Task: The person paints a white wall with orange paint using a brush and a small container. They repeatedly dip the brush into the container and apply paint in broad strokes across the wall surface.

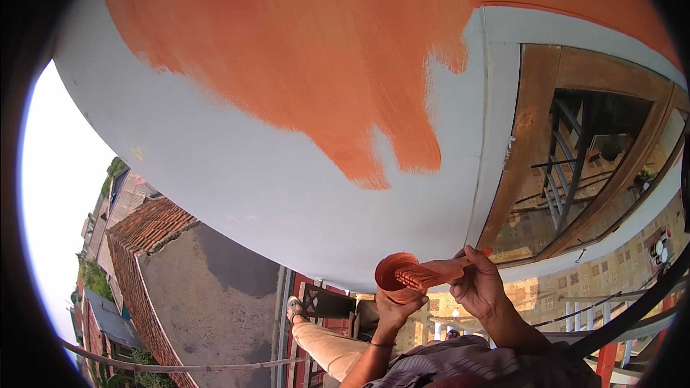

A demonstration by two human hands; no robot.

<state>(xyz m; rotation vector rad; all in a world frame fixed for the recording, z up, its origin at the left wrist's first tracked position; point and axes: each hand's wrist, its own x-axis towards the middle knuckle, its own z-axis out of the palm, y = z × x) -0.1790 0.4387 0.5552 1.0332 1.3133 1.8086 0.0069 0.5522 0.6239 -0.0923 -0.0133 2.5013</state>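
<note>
My left hand (pixel 397 312) is wrapped round a small paint cup (pixel 386 273), its rim and inside coated in orange-red paint. A paintbrush (pixel 440 271) is gripped by its handle in my right hand (pixel 480 289). Its paint-soaked bristles lie over the cup's opening; whether they touch the rim I cannot tell. Both hands are close together at the lower middle, below the wall. Fresh orange paint (pixel 309 57) covers the upper part of the wall, ending in ragged brush strokes above a white area (pixel 287 172).
To the right is a wooden-framed window (pixel 535 115) whose glass shows a ladder (pixel 564 165). Patterned floor tiles (pixel 553 289) lie far below. My sandalled foot (pixel 295 309) is at the lower left, beside a dark board (pixel 327 300). Beyond stands a tiled roof (pixel 154 223).
</note>
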